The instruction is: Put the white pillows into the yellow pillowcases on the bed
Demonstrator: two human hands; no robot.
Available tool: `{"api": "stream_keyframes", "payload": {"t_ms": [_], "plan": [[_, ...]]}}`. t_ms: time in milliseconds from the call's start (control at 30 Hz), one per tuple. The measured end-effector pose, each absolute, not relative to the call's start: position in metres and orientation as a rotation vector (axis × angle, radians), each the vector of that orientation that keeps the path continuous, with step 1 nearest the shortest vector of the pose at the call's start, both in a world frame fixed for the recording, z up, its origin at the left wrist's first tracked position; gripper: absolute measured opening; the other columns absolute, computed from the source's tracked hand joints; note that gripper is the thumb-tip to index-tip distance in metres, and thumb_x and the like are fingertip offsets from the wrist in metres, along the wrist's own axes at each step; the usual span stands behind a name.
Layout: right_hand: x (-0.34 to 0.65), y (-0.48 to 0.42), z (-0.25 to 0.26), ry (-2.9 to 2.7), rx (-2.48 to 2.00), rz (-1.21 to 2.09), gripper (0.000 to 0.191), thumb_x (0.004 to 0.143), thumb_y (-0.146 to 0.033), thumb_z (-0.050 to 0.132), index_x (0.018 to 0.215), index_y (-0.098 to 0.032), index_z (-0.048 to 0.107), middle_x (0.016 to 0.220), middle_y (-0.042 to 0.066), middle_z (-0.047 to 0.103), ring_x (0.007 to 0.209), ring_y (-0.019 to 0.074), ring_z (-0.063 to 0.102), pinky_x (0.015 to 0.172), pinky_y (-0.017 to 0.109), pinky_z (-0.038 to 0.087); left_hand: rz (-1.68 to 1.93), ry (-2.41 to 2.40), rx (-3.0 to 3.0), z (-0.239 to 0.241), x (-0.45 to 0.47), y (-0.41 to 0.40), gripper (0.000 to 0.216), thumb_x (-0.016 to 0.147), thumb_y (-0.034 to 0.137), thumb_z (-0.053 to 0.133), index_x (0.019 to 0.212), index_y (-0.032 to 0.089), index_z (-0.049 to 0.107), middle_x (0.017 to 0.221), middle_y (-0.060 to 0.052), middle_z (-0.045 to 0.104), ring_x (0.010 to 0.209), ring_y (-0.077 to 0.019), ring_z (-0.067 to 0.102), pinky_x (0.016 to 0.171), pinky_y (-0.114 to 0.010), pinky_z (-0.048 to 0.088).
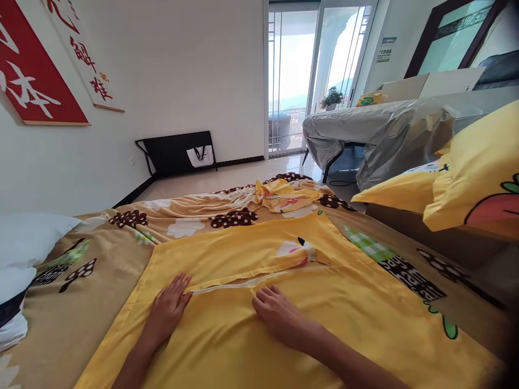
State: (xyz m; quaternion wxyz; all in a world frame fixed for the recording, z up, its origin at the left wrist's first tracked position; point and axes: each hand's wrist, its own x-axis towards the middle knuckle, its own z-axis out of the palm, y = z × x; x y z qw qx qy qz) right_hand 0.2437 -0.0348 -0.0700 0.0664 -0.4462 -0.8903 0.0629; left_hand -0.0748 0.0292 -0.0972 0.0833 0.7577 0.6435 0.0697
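Note:
A yellow pillowcase (227, 335) with a white rabbit print lies spread flat in front of me. Across it runs a white zipper (231, 286), with a gap showing between the fabric edges along its middle. My left hand (172, 302) rests flat on the cloth at the zipper's left end, fingers stretched out. Further right, my right hand (279, 316) has its fingers curled together at the zipper's lower edge. Its fingertips hide whatever small part they grip.
Beneath is a brown patterned blanket (97, 292). A crumpled yellow cloth (287, 195) lies at the far edge. White pillows (28, 243) sit at left, yellow cushions (478, 173) at right. Beyond stand a plastic-covered table (365, 124) and a black folded frame (174, 154).

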Motion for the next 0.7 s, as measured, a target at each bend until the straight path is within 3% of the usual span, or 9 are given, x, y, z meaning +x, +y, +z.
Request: {"api": "stream_keyframes", "payload": {"t_ms": [133,300,467,567,700], "plan": [[0.253,-0.045,-0.051,-2.706,-1.308,0.275,0.020,0.079,-0.006,0.043,0.089,-0.016,0.056,0.092,0.009,0.060,0.085,0.0196,0.052,0.082,0.033,0.035,0.235,1.931,2.254,-0.097,-0.074,0.030,0.053,0.094,0.043,0.028,0.143,0.026,0.038,0.153,-0.003,0.029,0.142,-0.0201,0.025,0.115,-0.047,0.021],[0.259,-0.053,-0.043,-2.728,-1.226,0.480,0.016,0.085,-0.012,0.041,0.083,-0.017,0.056,0.083,0.006,0.060,0.077,0.0169,0.053,0.084,0.033,0.037,0.231,1.956,2.270,-0.098,-0.074,0.029,0.054,0.094,0.045,0.029,0.143,0.024,0.038,0.153,-0.004,0.030,0.142,-0.0211,0.025,0.115,-0.047,0.021],[0.260,-0.051,-0.038,-2.623,-1.242,0.741,0.016,0.084,-0.013,0.043,0.076,-0.018,0.057,0.079,0.003,0.062,0.072,0.0148,0.055,0.077,0.029,0.040,0.260,1.959,2.279,-0.099,-0.073,0.028,0.054,0.095,0.047,0.025,0.143,0.026,0.038,0.153,-0.003,0.031,0.142,-0.0214,0.025,0.115,-0.048,0.021],[0.263,-0.045,-0.041,-2.372,-1.303,0.658,0.015,0.086,-0.016,0.046,0.090,-0.019,0.060,0.098,0.006,0.063,0.092,0.0177,0.056,0.083,0.029,0.041,0.242,1.985,2.295,-0.098,-0.071,0.027,0.054,0.093,0.046,0.030,0.143,0.026,0.038,0.152,-0.003,0.032,0.141,-0.0220,0.027,0.115,-0.048,0.021],[0.266,-0.037,-0.052,-2.238,-1.373,0.505,0.035,0.088,-0.026,0.052,0.123,-0.021,0.052,0.127,0.009,0.055,0.119,0.0227,0.046,0.102,0.038,0.031,0.207,2.000,2.287,-0.096,-0.069,0.026,0.054,0.093,0.046,0.031,0.143,0.026,0.037,0.153,-0.003,0.031,0.142,-0.0211,0.026,0.115,-0.047,0.020]]}}
